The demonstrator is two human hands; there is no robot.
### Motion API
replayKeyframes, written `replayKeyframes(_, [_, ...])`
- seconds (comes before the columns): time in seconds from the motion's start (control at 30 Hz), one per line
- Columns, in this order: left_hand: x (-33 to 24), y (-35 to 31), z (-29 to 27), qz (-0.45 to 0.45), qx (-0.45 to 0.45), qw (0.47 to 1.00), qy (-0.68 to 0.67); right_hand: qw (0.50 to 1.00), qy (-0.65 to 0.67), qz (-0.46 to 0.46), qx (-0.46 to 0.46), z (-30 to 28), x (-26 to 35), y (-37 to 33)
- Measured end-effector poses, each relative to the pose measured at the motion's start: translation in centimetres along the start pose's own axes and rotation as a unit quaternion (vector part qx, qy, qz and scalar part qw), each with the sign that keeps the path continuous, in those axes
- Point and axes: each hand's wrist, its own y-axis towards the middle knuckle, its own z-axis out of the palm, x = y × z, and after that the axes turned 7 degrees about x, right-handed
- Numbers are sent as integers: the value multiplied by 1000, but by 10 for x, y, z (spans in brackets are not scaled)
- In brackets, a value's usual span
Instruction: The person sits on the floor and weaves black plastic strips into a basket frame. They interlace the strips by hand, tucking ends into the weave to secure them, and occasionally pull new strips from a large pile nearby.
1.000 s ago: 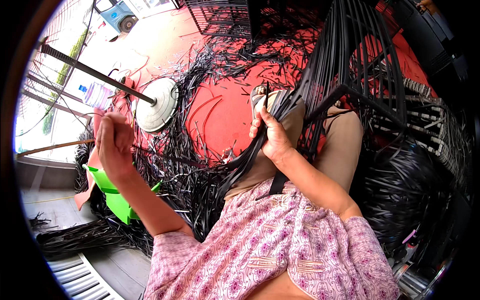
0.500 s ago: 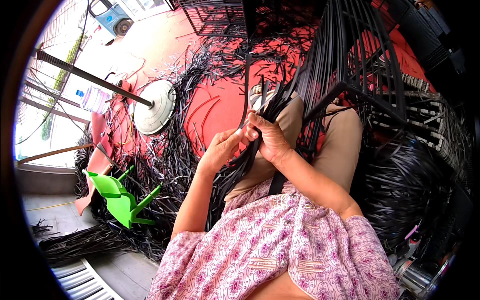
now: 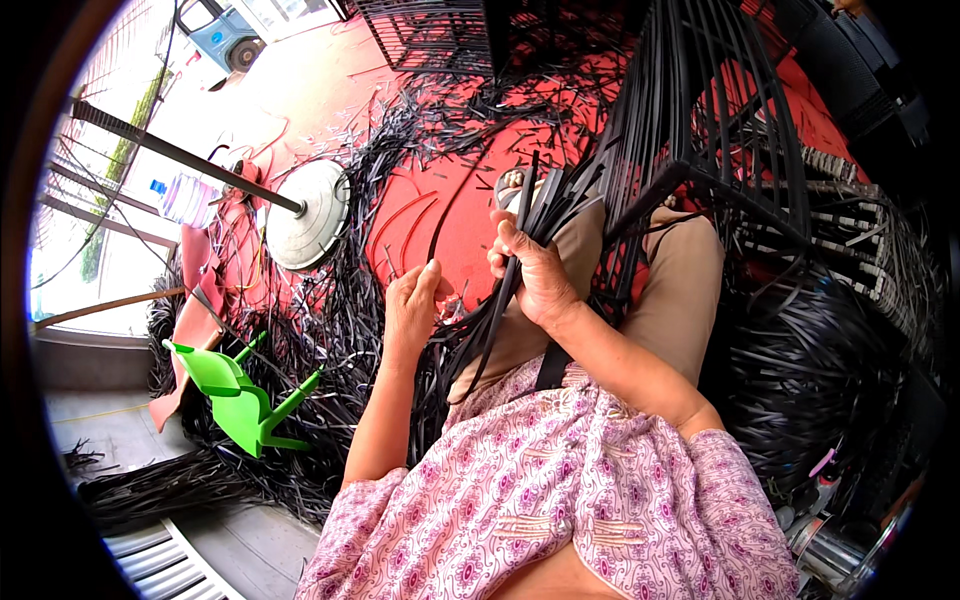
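My right hand (image 3: 538,282) is closed round a bundle of flat black strips (image 3: 548,208), whose ends fan out above the fist and hang below it over my thigh. To its left, my left hand (image 3: 410,302) is pinched on one long black strip (image 3: 437,228), which curves up and away across the red floor. Both hands are apart, above my lap. Close beyond my right hand stands a black frame (image 3: 690,165) with many strips strung along it, resting near my knees.
Loose black strips (image 3: 330,400) lie heaped on the left, by a green plastic stool (image 3: 240,405) tipped over and a round pale base with a pole (image 3: 310,215). A dark strip pile (image 3: 810,370) sits at right. Another black woven frame (image 3: 435,40) stands at the back.
My left hand has moved left and down, away from my right hand, drawing the single strip with it. My right hand stays nearly in place with the bundle.
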Motion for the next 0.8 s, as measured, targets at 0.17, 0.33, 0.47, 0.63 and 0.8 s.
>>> replayKeyframes(0.17, [7, -14, 6, 90, -7, 988, 122, 1000, -3, -7, 2, 2, -2, -1])
replayKeyframes(0.33, [-1, -33, 18, 138, 18, 961, 241, 999, -31, 15, 24, -1, -1, -1])
replayKeyframes(0.47, [12, -38, 15, 180, 104, 941, 268, 992, -113, -2, 48, -5, -1, -5])
replayKeyframes(0.63, [-2, -10, -26, 131, 161, 974, -86, 953, -196, -1, 232, 10, 10, -10])
replayKeyframes(0.8, [-77, 39, -27, 166, 135, 948, -235, 922, -233, 57, 304, 14, 3, -15])
